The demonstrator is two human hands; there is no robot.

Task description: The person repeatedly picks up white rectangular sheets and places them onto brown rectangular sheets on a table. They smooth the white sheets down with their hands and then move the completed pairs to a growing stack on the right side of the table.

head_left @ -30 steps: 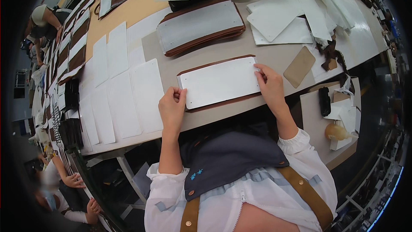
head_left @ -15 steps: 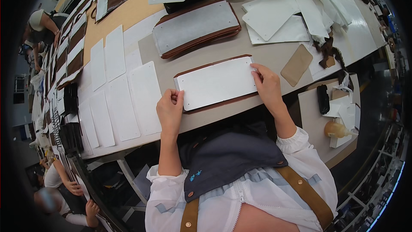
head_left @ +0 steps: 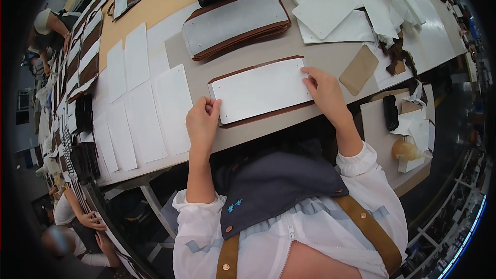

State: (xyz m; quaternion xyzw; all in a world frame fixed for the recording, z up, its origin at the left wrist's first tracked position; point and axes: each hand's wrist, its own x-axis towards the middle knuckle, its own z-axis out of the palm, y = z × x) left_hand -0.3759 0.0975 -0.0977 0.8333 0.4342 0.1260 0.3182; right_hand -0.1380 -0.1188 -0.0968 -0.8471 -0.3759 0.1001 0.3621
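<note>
A white rectangular panel point(head_left: 263, 91) with small holes near its corners lies on a brown sheet point(head_left: 276, 114), whose edges show along the panel's far and near sides. Both rest on the grey table mat close to me. At the left end, my left hand point(head_left: 203, 121) is closed in a pinch on the panel's edge, its other fingers curled. My right hand point(head_left: 328, 94) is at the opposite end, with thumb and index finger closed on the panel's edge near its far right corner.
Beyond the panel is a stack of brown pieces topped by a grey panel point(head_left: 232, 23). White panels point(head_left: 175, 106) lie to the left, more white sheets point(head_left: 330, 13) at the far right. A tan piece point(head_left: 358, 70) sits beside my right hand. A bottle point(head_left: 405, 150) stands on a lower surface.
The whole view has shifted slightly, so the table appears a little higher. My hands stay at the two ends of the panel; my right hand has turned a little.
</note>
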